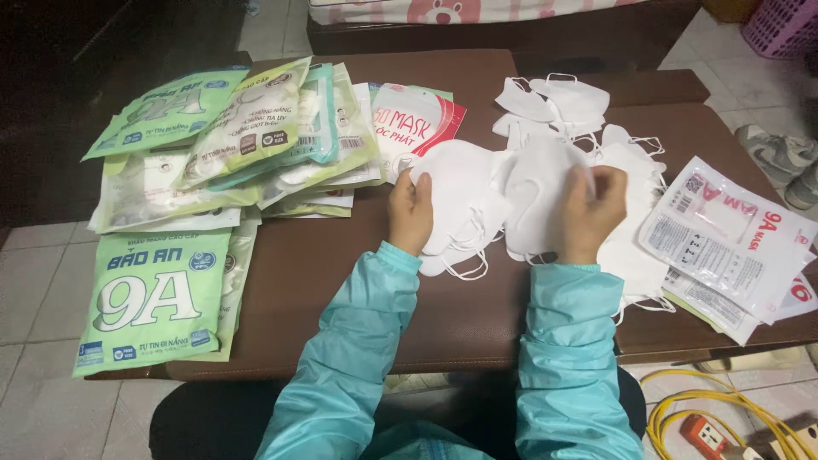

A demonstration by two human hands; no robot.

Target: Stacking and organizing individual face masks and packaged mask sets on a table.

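- While both hands pinch white masks (477,192) at table centre, left hand (411,213) grips one edge, right hand (590,213) another.
- Filled green packets (247,140) pile at ten o'clock.
- Loose masks (558,102) at one o'clock and white packets (724,234) at three o'clock remain.

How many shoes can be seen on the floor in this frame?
1 for certain: a grey sneaker on the tiled floor at the right edge, beyond the brown table. A second shoe's tip seems to show just below it, cut off by the frame.
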